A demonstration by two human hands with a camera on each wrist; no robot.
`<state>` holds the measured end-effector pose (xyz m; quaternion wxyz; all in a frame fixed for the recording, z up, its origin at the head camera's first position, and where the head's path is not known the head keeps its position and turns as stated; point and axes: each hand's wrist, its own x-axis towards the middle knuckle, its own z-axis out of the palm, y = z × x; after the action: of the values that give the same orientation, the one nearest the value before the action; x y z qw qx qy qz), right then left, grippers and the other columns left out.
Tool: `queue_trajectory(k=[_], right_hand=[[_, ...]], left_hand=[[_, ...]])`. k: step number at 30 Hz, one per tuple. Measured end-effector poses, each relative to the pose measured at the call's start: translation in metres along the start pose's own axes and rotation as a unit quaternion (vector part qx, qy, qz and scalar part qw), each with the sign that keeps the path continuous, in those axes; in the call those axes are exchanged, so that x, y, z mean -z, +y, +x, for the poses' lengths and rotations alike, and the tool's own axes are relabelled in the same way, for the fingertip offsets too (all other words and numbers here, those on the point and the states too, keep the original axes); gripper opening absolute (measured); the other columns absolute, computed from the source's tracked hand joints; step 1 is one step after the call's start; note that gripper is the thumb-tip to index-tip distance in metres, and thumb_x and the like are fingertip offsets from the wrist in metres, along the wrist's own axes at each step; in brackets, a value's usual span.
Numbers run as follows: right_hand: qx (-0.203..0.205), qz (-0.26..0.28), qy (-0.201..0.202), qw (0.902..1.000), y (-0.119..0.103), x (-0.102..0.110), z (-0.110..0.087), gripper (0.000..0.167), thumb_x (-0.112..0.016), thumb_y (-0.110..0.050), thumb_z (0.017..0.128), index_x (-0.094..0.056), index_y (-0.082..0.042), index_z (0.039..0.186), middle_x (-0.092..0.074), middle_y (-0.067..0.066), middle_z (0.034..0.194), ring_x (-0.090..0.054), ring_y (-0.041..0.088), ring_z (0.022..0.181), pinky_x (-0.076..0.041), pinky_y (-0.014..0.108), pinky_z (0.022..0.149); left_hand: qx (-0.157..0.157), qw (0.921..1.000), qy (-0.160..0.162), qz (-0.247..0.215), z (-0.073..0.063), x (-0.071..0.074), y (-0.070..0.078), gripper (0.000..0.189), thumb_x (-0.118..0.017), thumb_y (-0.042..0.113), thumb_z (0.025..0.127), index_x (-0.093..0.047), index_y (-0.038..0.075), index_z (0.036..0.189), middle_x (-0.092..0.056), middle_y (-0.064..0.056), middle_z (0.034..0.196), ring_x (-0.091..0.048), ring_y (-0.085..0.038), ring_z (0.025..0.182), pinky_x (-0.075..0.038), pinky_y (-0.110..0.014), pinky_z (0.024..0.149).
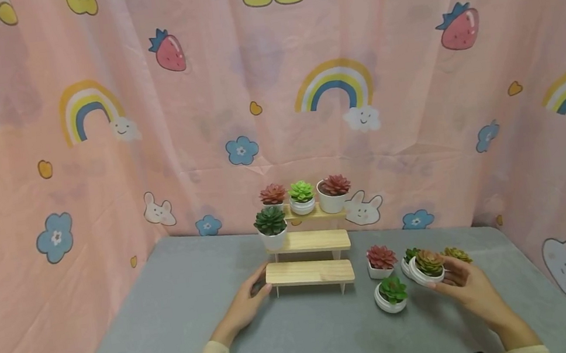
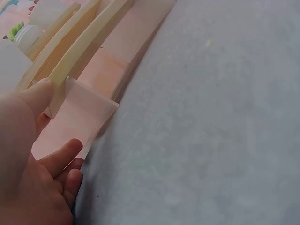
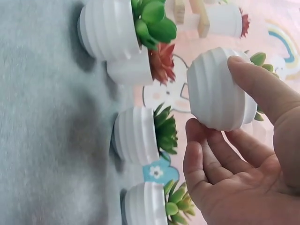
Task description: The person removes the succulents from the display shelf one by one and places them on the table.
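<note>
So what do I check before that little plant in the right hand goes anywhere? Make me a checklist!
1. Right hand grips the held pot: ok, thumb and fingers are on it.
2. The held pot is off the table: ok, it's lifted.
3. Left hand is on the stand: ok, its thumb is at the end of the lowest step.
4. The lowest step has room: ok, no pots there.
5. Low path to the stand is free: not ok, a red plant sits between.
6. The held plant is firm in its pot: cannot tell.

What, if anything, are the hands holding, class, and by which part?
Right hand: a potted plant, by the sides of its white pot. Left hand: the stand, by the left end of its lowest step.
</note>
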<state>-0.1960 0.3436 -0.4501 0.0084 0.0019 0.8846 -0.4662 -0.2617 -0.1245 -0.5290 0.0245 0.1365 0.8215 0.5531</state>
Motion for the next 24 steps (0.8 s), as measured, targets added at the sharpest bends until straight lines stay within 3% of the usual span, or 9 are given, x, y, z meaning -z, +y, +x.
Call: queue_trajectory(k=[2,6,13,17,21,24], right_hand=[[-0.003,0.001,-0.003,1.0,0.004,0.001,0.0,0.084,-0.072,-0.023,0.096,-0.024,0.017,0.152,-0.036,0.043,0.15,-0.06,-0.005,0.106,-0.056,0.018,0.086],[0.011,0.008,-0.005,0.9999,0.013,0.002,0.001,0.077,-0.072,-0.02,0.095,-0.031,0.016,0.149,-0.04,0.041,0.148,-0.052,-0.02,0.096,-0.054,0.014,0.082],[0.013,-0.001,-0.033,0.9994,0.029,0.004,0.001,0.073,-0.073,-0.017,0.094,-0.035,0.015,0.148,-0.039,0.041,0.149,-0.051,-0.021,0.097,-0.056,0.018,0.084],[0.019,-0.002,-0.054,0.9984,0.034,0.005,0.001,0.074,-0.072,-0.015,0.094,-0.034,0.017,0.148,-0.035,0.043,0.151,-0.06,-0.007,0.107,-0.057,0.023,0.087],[0.013,-0.007,-0.075,0.9971,0.036,0.006,0.003,0.076,-0.071,-0.016,0.095,-0.031,0.019,0.149,-0.03,0.044,0.152,-0.063,0.031,0.124,-0.059,0.032,0.091],[0.011,-0.003,-0.084,0.9964,0.039,0.007,0.005,0.076,-0.071,-0.016,0.095,-0.03,0.019,0.149,-0.031,0.044,0.152,-0.064,0.027,0.123,-0.059,0.03,0.09]], left_hand=[[0.005,1.0,0.0,0.003,0.0,0.0,0.0,0.061,-0.057,0.036,0.103,-0.037,0.019,0.158,-0.047,-0.015,0.156,-0.041,-0.038,0.146,-0.034,-0.061,0.117],[0.007,0.9999,0.0,0.008,-0.001,0.0,0.001,0.061,-0.057,0.038,0.103,-0.037,0.018,0.158,-0.047,-0.014,0.156,-0.041,-0.037,0.146,-0.035,-0.06,0.117],[0.006,1.0,0.0,-0.001,-0.001,0.0,0.001,0.06,-0.058,0.032,0.103,-0.037,0.018,0.158,-0.048,-0.012,0.155,-0.042,-0.036,0.146,-0.034,-0.061,0.117],[0.003,0.9999,0.002,-0.012,-0.002,0.0,0.001,0.06,-0.059,0.03,0.103,-0.038,0.017,0.157,-0.048,-0.013,0.155,-0.042,-0.036,0.146,-0.034,-0.062,0.117],[-0.001,0.9999,0.003,-0.012,-0.001,0.0,0.002,0.059,-0.059,0.03,0.103,-0.038,0.016,0.157,-0.048,-0.013,0.155,-0.042,-0.037,0.146,-0.034,-0.062,0.117],[-0.003,0.9999,0.002,-0.011,-0.001,0.001,0.003,0.059,-0.058,0.03,0.103,-0.038,0.016,0.157,-0.048,-0.015,0.155,-0.042,-0.037,0.146,-0.034,-0.062,0.117]])
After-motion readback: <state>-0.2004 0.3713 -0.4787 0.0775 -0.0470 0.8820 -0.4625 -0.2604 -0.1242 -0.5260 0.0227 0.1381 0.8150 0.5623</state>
